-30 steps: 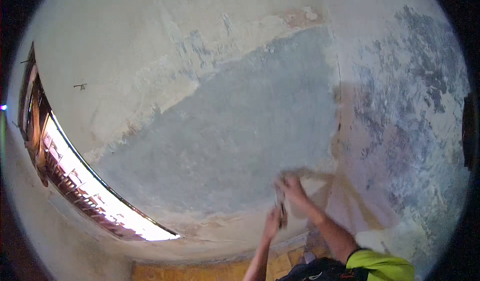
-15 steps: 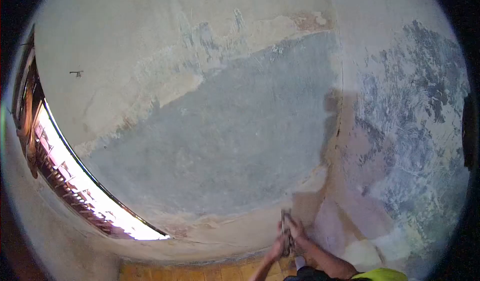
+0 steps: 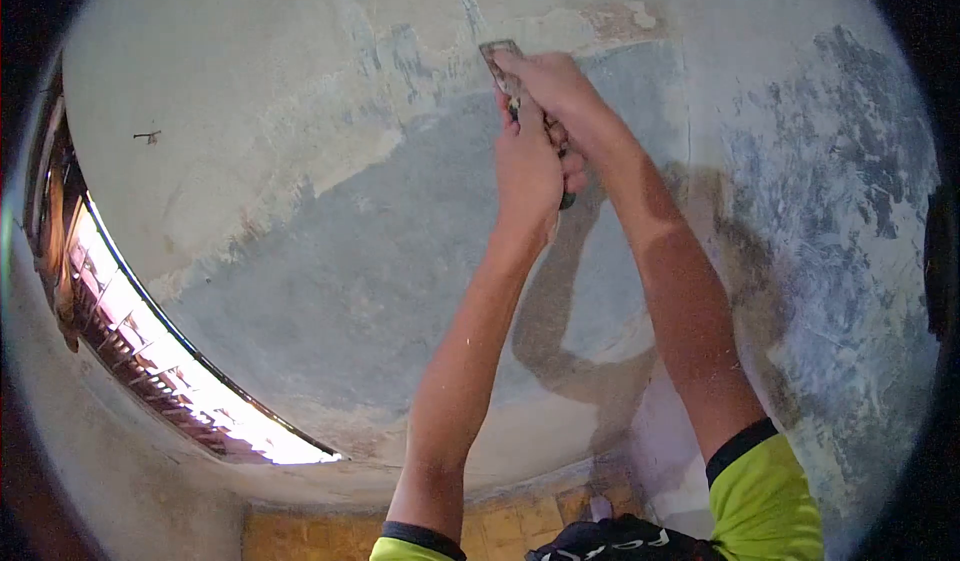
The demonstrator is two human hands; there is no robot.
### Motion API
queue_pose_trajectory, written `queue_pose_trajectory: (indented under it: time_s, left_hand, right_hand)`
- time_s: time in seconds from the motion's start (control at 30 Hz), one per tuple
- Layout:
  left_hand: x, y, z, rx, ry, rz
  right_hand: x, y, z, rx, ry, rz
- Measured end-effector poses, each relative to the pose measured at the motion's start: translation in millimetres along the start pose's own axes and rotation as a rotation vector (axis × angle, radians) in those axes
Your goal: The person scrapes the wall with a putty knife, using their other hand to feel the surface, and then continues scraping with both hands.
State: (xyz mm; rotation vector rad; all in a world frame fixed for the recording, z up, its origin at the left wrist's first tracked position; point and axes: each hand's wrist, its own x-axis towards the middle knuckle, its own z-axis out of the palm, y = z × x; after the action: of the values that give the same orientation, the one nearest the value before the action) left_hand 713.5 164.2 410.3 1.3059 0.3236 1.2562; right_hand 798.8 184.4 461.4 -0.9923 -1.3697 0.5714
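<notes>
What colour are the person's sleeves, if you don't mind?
Bright yellow-green sleeves with dark cuffs, in the head view.

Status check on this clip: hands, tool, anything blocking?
Left hand and right hand both gripping the scraper. Blade high against the wall, at the edge of the pale paint. Nothing in the way.

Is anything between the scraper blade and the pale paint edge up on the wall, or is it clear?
Nothing visible stands between them. Both the left hand and right hand grip the scraper, whose blade sits right at the pale paint edge on the wall, with only bare grey surface around it.
</notes>
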Motion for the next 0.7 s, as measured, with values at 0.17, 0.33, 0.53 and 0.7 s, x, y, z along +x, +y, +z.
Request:
queue_pose_trajectory:
  time_s: [0.17,0.33,0.53,0.7]
  left_hand:
    - [7.7,14.7,-7.8,-0.032,0.038,0.068]
    - [31.5,8.9,-3.6,-0.108,-0.028,0.153]
    - [-14.2,-43.1,-35.8,0.311,0.081,0.23]
    - [-137.2,-211.0,-148.1,0.451,0.02,-0.239]
  right_hand:
    - [26.4,-2.0,20.6,-0.021,0.058,-0.056]
    - [39.5,-17.8,16.8,-0.071,0.066,-0.122]
    - [0.4,44.9,24.9,-0.328,0.149,-0.205]
    - [-139.8,197.1,64.4,-0.344,-0.043,0.049]
